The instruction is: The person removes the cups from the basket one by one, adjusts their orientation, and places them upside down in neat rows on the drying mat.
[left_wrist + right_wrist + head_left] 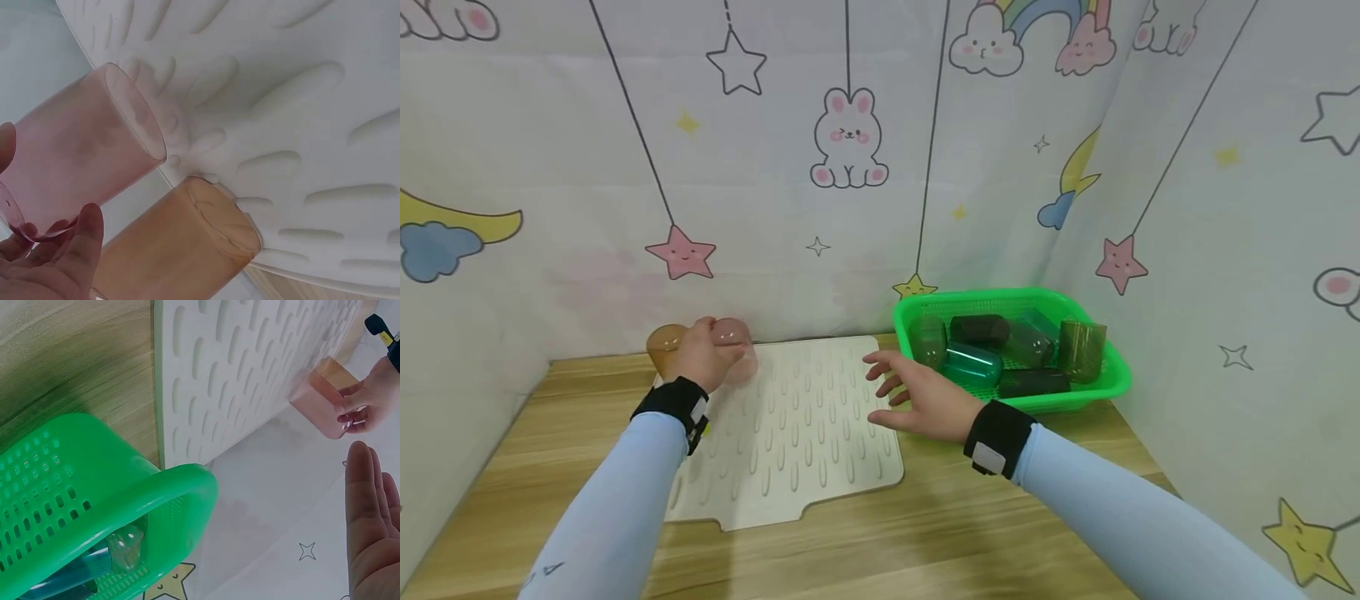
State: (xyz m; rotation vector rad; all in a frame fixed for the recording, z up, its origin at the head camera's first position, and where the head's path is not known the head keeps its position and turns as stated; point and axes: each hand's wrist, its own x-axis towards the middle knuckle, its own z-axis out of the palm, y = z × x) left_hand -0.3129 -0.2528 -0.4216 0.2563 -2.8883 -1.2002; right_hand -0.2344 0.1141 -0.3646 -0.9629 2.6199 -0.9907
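Note:
My left hand (702, 358) grips a clear pink cup (81, 147) by its upper end, at the far left corner of a white ridged drying mat (797, 417). In the left wrist view the cup's lower end faces the mat; whether it touches, I cannot tell. Beside it, to the left, an amber cup (178, 240) stands on the mat's corner, partly hidden by the hand in the head view. My right hand (928, 398) hovers above the mat's right edge, fingers spread and loosely bent, holding nothing. It is nearest to the green basket (1011, 297).
Several tinted cups lie in the basket, among them a teal cup (973, 364), an olive cup (1081, 350) and a dark cup (980, 330). Mat and basket rest on a wooden table (850, 550). A patterned cloth (760, 167) rises behind and at both sides.

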